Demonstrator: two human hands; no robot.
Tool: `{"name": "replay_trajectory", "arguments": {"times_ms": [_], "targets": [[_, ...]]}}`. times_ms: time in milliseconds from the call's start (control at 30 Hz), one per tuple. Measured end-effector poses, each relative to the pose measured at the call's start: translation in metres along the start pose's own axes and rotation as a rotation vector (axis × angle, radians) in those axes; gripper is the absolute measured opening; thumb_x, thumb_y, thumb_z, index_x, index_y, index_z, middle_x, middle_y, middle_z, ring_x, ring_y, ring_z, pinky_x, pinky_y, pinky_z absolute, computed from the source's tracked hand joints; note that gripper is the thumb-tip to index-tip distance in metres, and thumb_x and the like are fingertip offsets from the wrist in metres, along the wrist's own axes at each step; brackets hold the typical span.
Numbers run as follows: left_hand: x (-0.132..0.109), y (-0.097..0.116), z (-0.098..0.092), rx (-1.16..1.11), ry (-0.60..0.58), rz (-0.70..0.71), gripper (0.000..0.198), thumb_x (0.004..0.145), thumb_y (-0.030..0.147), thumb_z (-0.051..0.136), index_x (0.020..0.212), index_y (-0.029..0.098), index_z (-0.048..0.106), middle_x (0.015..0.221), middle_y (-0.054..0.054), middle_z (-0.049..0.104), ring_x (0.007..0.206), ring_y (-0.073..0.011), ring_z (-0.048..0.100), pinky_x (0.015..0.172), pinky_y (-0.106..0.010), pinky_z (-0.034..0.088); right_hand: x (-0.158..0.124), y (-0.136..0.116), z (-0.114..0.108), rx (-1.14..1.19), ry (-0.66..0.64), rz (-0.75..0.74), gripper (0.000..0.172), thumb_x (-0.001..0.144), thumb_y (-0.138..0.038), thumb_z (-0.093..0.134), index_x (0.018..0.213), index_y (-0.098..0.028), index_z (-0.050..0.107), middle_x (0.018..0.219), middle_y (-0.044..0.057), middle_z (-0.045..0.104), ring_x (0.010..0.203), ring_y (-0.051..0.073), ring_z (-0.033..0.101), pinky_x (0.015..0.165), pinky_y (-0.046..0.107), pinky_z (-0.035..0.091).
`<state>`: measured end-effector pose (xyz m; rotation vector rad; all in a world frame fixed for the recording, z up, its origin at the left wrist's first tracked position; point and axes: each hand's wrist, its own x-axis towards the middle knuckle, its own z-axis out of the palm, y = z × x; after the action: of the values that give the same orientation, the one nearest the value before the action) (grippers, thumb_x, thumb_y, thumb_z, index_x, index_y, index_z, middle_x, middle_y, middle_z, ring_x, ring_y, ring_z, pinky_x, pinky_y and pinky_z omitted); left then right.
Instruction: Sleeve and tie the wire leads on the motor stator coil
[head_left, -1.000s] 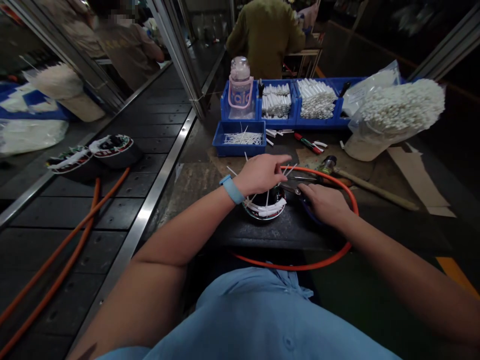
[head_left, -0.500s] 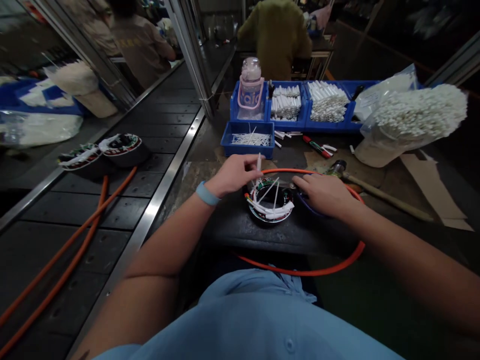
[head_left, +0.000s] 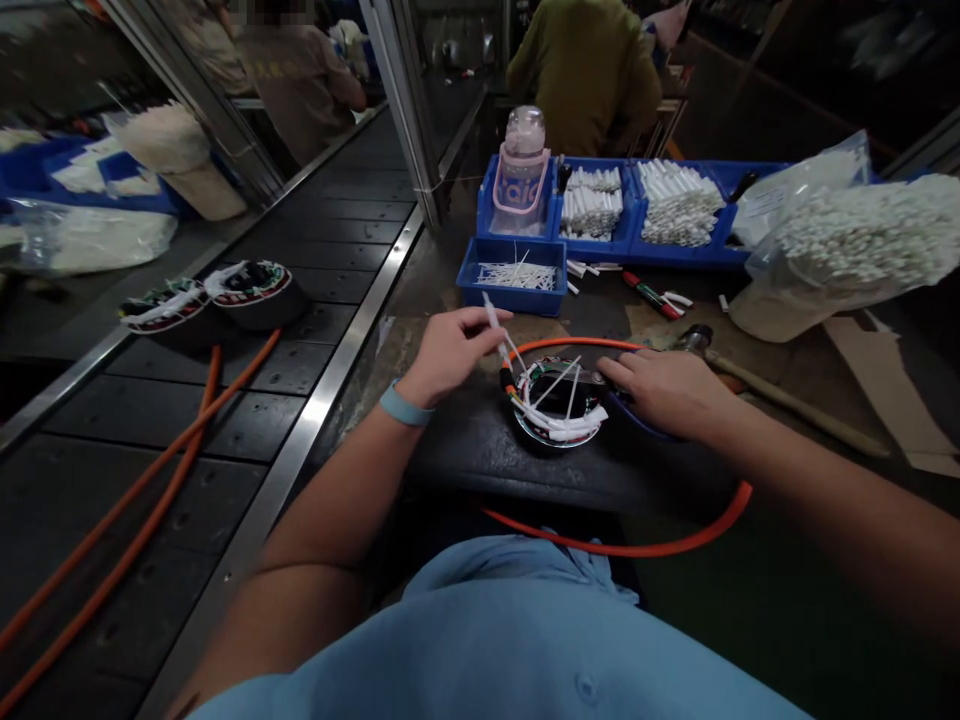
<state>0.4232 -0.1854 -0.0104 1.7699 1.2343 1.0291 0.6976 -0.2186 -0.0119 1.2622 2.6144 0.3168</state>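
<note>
A round motor stator (head_left: 559, 440), with its windings, several white strips and an orange cable, lies on the dark bench in front of me. My left hand (head_left: 450, 360) is at its upper left, thumb and fingers pinching a slim white sleeve (head_left: 493, 318) that slants down toward the ring. My right hand (head_left: 656, 385) is wrapped around scissors with dark blue handles (head_left: 637, 422); their metal part (head_left: 598, 378) reaches to the stator's right edge. Thin white ties (head_left: 574, 390) stick up inside the ring. The scissors' blades are mostly hidden.
Blue bins (head_left: 637, 250) with white tubes stand at the back, a bottle (head_left: 521, 180) in one. A small blue tray (head_left: 514, 295) holds thin ties. A hammer (head_left: 795, 405), markers (head_left: 649, 295) and a bag of tubes (head_left: 862, 235) lie right. Two stators (head_left: 259, 300) sit on the conveyor (head_left: 247, 425).
My left hand has drawn slightly left, away from the stator, and the white sleeve now tilts left instead of standing upright. My right hand keeps its grip. The whole view has shifted a little.
</note>
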Motion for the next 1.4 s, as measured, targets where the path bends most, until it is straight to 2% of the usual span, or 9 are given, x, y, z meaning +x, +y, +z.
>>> {"name": "replay_trajectory", "arguments": {"times_ms": [100, 200, 333, 467, 667, 833, 933, 1133, 1400], "targets": [[0.001, 0.007, -0.002, 0.040, -0.322, 0.008, 0.034, 0.071, 0.022, 0.065, 0.104, 0.013, 0.067, 0.077, -0.002, 0.068, 0.072, -0.0132, 0.060, 0.069, -0.024, 0.047, 0.010, -0.005, -0.009, -0.018, 0.001, -0.080, 0.031, 0.086, -0.017, 0.042, 0.115, -0.017, 0.052, 0.087, 0.009, 0.065, 0.076, 0.021, 0.059, 0.053, 0.027, 0.026], [0.003, 0.013, 0.000, 0.093, -0.381, 0.068, 0.019, 0.074, 0.024, 0.062, 0.088, 0.014, 0.071, 0.082, -0.003, 0.070, 0.078, -0.0146, 0.062, 0.074, -0.025, 0.047, 0.020, -0.009, -0.014, -0.048, -0.010, -0.126, 0.028, 0.087, -0.016, 0.041, 0.112, -0.016, 0.054, 0.082, 0.009, 0.064, 0.069, 0.020, 0.059, 0.052, 0.026, 0.023], [0.000, 0.009, 0.004, 0.112, -0.220, 0.107, 0.015, 0.076, 0.025, 0.060, 0.079, 0.015, 0.071, 0.087, -0.004, 0.069, 0.083, -0.0145, 0.062, 0.076, -0.025, 0.048, 0.015, -0.008, -0.011, -0.087, -0.001, -0.124, 0.026, 0.087, -0.014, 0.040, 0.107, -0.015, 0.056, 0.077, 0.009, 0.064, 0.065, 0.020, 0.059, 0.051, 0.026, 0.022], [-0.010, 0.004, 0.000, -0.024, -0.003, -0.050, 0.023, 0.080, 0.029, 0.056, 0.092, 0.012, 0.067, 0.080, -0.004, 0.067, 0.066, -0.0113, 0.061, 0.063, -0.023, 0.049, -0.016, 0.003, -0.001, -0.086, 0.007, -0.030, 0.026, 0.085, -0.016, 0.042, 0.107, -0.015, 0.056, 0.079, 0.009, 0.064, 0.067, 0.020, 0.059, 0.050, 0.027, 0.021], [-0.005, 0.021, 0.013, -0.039, -0.650, -0.107, 0.048, 0.067, 0.019, 0.065, 0.115, 0.012, 0.059, 0.056, 0.005, 0.059, 0.050, -0.0084, 0.055, 0.047, -0.017, 0.039, -0.060, 0.005, -0.003, 0.050, -0.011, -0.023, 0.030, 0.082, -0.014, 0.042, 0.110, -0.018, 0.055, 0.088, 0.007, 0.066, 0.073, 0.019, 0.059, 0.058, 0.027, 0.032], [0.015, 0.038, 0.042, -0.002, -0.863, -0.095, 0.017, 0.069, 0.017, 0.062, 0.084, 0.013, 0.070, 0.051, 0.004, 0.057, 0.045, -0.0077, 0.049, 0.045, -0.018, 0.036, -0.054, -0.011, -0.022, 0.104, -0.085, -0.071, 0.023, 0.083, -0.019, 0.046, 0.104, -0.019, 0.056, 0.081, 0.006, 0.064, 0.068, 0.018, 0.059, 0.055, 0.025, 0.029], [0.014, 0.039, 0.046, -0.066, -0.860, -0.170, 0.012, 0.072, 0.022, 0.061, 0.070, 0.012, 0.068, 0.051, 0.002, 0.056, 0.046, -0.0080, 0.049, 0.047, -0.019, 0.038, -0.050, -0.014, -0.027, 0.035, -0.089, -0.114, 0.020, 0.084, -0.016, 0.044, 0.099, -0.018, 0.056, 0.075, 0.006, 0.062, 0.064, 0.018, 0.058, 0.052, 0.025, 0.025], [-0.004, 0.036, 0.038, -0.201, -0.698, -0.236, 0.017, 0.078, 0.026, 0.059, 0.079, 0.010, 0.065, 0.055, 0.001, 0.056, 0.049, -0.0071, 0.049, 0.050, -0.019, 0.040, -0.056, -0.013, -0.021, -0.102, -0.035, -0.128, 0.020, 0.083, -0.011, 0.043, 0.099, -0.014, 0.056, 0.071, 0.008, 0.062, 0.059, 0.018, 0.056, 0.051, 0.027, 0.019], [-0.011, 0.027, 0.014, -0.267, -0.624, -0.249, 0.025, 0.083, 0.035, 0.056, 0.081, 0.010, 0.063, 0.065, -0.002, 0.056, 0.051, -0.0051, 0.043, 0.046, -0.016, 0.031, -0.055, -0.016, -0.022, 0.048, -0.058, 0.006, 0.023, 0.084, -0.016, 0.042, 0.104, -0.018, 0.054, 0.080, 0.006, 0.062, 0.068, 0.019, 0.057, 0.051, 0.027, 0.022]]}}
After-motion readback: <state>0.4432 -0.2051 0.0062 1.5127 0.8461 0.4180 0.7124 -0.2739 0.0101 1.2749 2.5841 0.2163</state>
